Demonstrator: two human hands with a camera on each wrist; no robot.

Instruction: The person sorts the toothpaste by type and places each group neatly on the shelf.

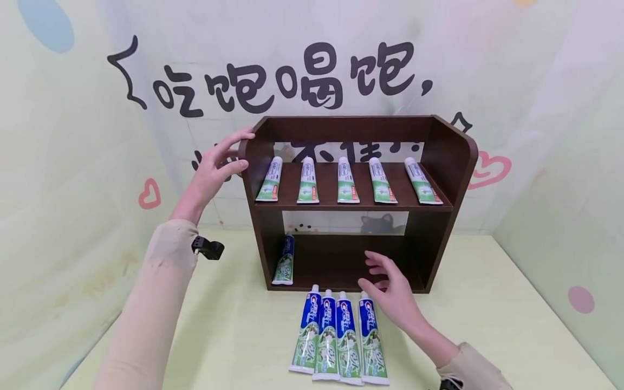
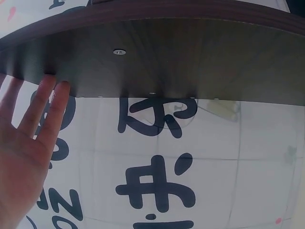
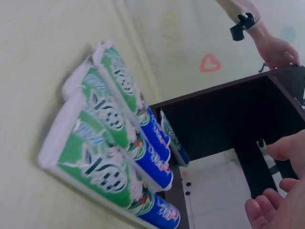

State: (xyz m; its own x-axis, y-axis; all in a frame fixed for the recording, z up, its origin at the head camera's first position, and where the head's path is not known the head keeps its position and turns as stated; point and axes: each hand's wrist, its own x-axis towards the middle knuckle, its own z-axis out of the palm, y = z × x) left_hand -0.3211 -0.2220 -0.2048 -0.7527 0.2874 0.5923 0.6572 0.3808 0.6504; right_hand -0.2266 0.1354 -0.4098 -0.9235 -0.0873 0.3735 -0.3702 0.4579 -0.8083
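My left hand (image 1: pixel 214 165) rests against the left side panel of a dark brown two-tier shelf (image 1: pixel 322 208), and its straight fingertips touch the panel (image 2: pixel 190 62) in the left wrist view. My right hand (image 1: pixel 392 290) hovers before the lower tier with loosely bent fingers and nothing in them. Just below it, several blue-and-green toothpaste tubes lie side by side on the table, caps toward the shelf; the rightmost tube (image 1: pixel 372 341) is nearest that hand. One more such tube (image 1: pixel 285 260) lies at the left end of the lower tier.
On the upper tier, several white-and-green toothpaste tubes (image 1: pixel 348 181) lie spaced in a row, caps to the back. The pale yellow table (image 1: pixel 497 303) meets a printed wall covering (image 1: pixel 536 135) behind and at the sides.
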